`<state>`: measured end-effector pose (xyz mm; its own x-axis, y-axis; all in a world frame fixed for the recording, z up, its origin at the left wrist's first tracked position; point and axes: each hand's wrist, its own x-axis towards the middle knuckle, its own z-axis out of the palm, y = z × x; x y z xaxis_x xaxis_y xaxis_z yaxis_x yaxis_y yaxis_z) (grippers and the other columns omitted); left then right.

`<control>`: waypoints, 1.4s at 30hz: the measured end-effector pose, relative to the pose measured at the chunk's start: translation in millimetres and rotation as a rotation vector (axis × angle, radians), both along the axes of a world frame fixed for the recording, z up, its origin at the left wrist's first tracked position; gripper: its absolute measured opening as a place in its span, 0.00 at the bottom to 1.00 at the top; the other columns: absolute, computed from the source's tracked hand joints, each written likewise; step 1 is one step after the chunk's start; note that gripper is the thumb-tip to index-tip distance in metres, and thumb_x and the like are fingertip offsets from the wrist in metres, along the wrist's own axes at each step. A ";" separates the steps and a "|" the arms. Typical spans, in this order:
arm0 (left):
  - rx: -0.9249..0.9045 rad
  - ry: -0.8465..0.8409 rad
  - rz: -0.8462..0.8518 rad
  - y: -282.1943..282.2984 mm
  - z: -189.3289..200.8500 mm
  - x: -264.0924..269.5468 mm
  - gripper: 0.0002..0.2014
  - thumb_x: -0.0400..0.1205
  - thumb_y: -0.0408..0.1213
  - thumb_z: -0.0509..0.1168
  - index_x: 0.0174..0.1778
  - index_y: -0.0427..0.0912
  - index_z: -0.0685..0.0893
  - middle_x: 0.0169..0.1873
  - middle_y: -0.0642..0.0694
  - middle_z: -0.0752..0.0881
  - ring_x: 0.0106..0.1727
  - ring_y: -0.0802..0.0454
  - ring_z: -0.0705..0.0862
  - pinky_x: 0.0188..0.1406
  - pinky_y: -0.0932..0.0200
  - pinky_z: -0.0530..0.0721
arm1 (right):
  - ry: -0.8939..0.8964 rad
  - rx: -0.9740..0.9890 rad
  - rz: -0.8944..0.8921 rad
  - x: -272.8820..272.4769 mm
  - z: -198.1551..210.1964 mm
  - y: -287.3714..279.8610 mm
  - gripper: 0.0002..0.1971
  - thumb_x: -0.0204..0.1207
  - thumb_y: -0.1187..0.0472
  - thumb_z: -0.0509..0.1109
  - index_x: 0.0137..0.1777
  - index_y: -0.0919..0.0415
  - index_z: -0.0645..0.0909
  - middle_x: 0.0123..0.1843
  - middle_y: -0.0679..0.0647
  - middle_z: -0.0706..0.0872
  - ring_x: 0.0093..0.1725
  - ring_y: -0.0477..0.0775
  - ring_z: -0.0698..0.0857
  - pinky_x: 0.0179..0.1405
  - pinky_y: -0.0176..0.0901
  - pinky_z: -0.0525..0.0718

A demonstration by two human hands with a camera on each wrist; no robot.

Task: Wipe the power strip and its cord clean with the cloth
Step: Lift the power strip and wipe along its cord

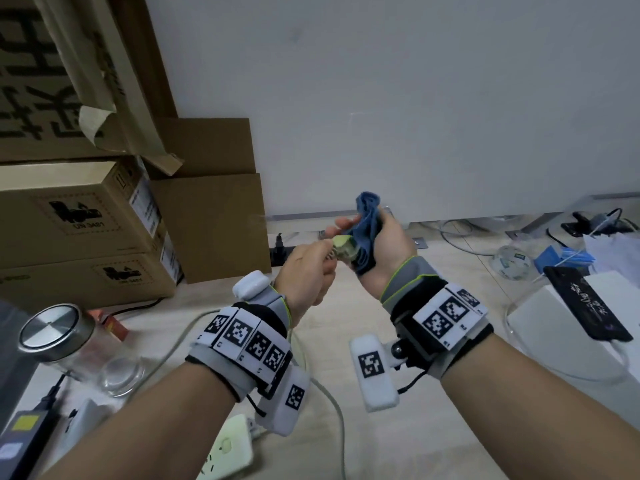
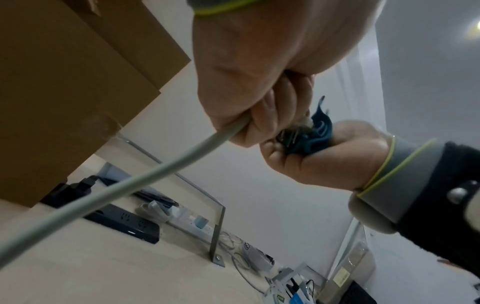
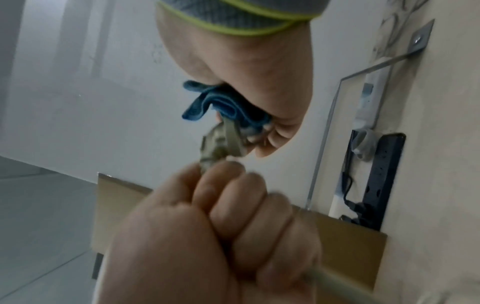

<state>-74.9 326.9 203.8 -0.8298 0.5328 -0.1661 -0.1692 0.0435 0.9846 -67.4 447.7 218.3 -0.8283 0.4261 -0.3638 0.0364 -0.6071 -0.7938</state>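
Observation:
Above the desk, my left hand [image 1: 308, 271] grips the grey-white cord [image 2: 124, 185] just behind its plug [image 1: 343, 251], fingers curled round it. My right hand [image 1: 381, 247] holds a bunched blue cloth [image 1: 367, 220] and presses it round the plug. The right wrist view shows the plug [image 3: 221, 144] and its metal prongs sticking out between the cloth [image 3: 213, 102] and my left hand [image 3: 221, 205]. The white power strip [image 1: 228, 452] lies on the desk under my left forearm. Its cord [image 1: 337, 407] curves up towards my hands.
Cardboard boxes [image 1: 79, 223] are stacked at the left. A glass jar with a metal lid [image 1: 55, 334] stands front left. A black power strip [image 2: 124, 224] lies by the wall. At the right, a dark phone [image 1: 585, 303] rests on a white box, among cables and clutter.

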 end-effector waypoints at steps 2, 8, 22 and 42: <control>-0.002 -0.042 0.028 -4.1 -2.1 -2.7 0.20 0.85 0.40 0.50 0.23 0.48 0.61 0.18 0.51 0.59 0.18 0.55 0.52 0.18 0.68 0.51 | 0.112 -0.035 -0.023 4.5 5.3 11.5 0.18 0.83 0.51 0.57 0.46 0.64 0.81 0.41 0.58 0.88 0.45 0.58 0.85 0.53 0.52 0.80; -0.045 0.069 0.025 -1.9 6.6 -1.3 0.22 0.83 0.35 0.52 0.20 0.48 0.61 0.16 0.51 0.62 0.17 0.55 0.55 0.19 0.63 0.53 | 0.048 0.927 0.160 20.7 -11.5 -11.7 0.10 0.76 0.45 0.62 0.38 0.48 0.78 0.35 0.44 0.81 0.38 0.48 0.81 0.43 0.48 0.82; -0.191 0.975 0.050 -0.1 -19.5 5.0 0.22 0.85 0.46 0.47 0.28 0.42 0.74 0.19 0.54 0.69 0.22 0.52 0.69 0.25 0.56 0.63 | -0.082 0.211 0.120 5.3 -4.3 -5.6 0.18 0.83 0.53 0.58 0.36 0.62 0.77 0.32 0.58 0.87 0.36 0.60 0.83 0.33 0.45 0.80; -0.589 1.117 -0.006 -1.4 -27.9 14.6 0.12 0.83 0.47 0.60 0.38 0.44 0.79 0.25 0.52 0.73 0.27 0.44 0.73 0.27 0.57 0.63 | -0.017 0.899 0.150 30.1 -26.7 6.0 0.22 0.86 0.48 0.54 0.36 0.60 0.79 0.30 0.50 0.80 0.29 0.47 0.77 0.30 0.37 0.76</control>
<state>-60.3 325.4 175.9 -0.6684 0.6213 0.4090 0.7422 0.5212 0.4213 -37.2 453.7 191.6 -0.8952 0.4437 0.0404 0.0814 0.2521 -0.9643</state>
